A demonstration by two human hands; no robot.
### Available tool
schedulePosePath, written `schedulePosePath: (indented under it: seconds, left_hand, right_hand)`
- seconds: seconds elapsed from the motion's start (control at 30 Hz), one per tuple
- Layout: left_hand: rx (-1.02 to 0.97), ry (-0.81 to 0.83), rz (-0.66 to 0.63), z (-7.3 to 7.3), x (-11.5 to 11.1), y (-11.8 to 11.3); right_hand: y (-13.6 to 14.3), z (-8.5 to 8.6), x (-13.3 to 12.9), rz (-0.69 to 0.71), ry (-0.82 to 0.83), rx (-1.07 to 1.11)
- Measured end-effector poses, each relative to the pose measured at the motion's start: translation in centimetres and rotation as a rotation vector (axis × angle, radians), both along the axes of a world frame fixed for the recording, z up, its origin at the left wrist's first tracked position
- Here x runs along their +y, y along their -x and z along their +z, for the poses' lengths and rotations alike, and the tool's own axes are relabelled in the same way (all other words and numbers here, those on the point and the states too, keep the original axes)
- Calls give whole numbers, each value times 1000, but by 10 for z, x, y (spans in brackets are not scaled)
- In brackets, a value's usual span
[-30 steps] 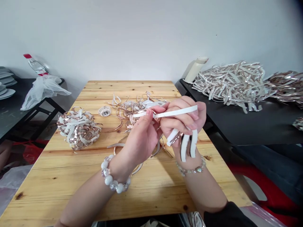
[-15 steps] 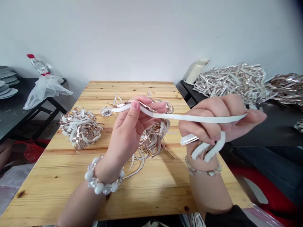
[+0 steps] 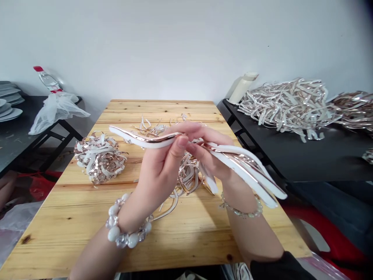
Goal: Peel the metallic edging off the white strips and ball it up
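Observation:
My left hand [image 3: 159, 163] pinches a wavy white strip with a shiny rose-gold face [image 3: 140, 140] between thumb and fingers. Its free end points left, above the table. Close against it, my right hand [image 3: 212, 155] grips several similar strips [image 3: 247, 165], which fan out to the right over the wrist. The fingertips of both hands meet near the middle, and exactly where the strips cross there is hidden. Beneath the hands lies a loose tangle of strips [image 3: 190, 175] on the wooden table [image 3: 180, 245].
A ball of crinkled strips [image 3: 100, 157] sits at the table's left. On the black table [image 3: 309, 163] at right are a large strip heap [image 3: 291, 105] and a pale roll [image 3: 244, 87]. Left stand a bottle [image 3: 49, 81], a plastic bag [image 3: 58, 107] and stacked plates [image 3: 10, 101].
My right hand has moved left to meet my left hand. The strip stretched between them is no longer taut, and the strips in my right hand now fan out rightward.

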State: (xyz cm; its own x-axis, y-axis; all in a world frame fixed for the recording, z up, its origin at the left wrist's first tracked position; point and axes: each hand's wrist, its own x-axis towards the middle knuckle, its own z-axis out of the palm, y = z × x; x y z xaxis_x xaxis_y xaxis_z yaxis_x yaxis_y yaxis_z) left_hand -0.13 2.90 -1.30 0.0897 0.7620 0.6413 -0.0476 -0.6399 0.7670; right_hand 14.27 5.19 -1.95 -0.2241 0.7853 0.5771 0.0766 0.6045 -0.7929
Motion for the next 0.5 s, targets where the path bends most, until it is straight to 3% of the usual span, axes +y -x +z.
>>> schedulePosePath:
  seconds: [0.23, 0.37, 0.5]
  left_hand:
    - [116, 24, 27, -7, 6, -4]
    - [60, 112, 42, -13, 6, -8]
    - [-73, 184, -41, -16, 6, -9]
  right_hand:
    - [1, 2, -1, 63, 42, 75]
    - [1, 1, -2, 64, 181, 201]
    - [4, 4, -5, 126, 311, 293]
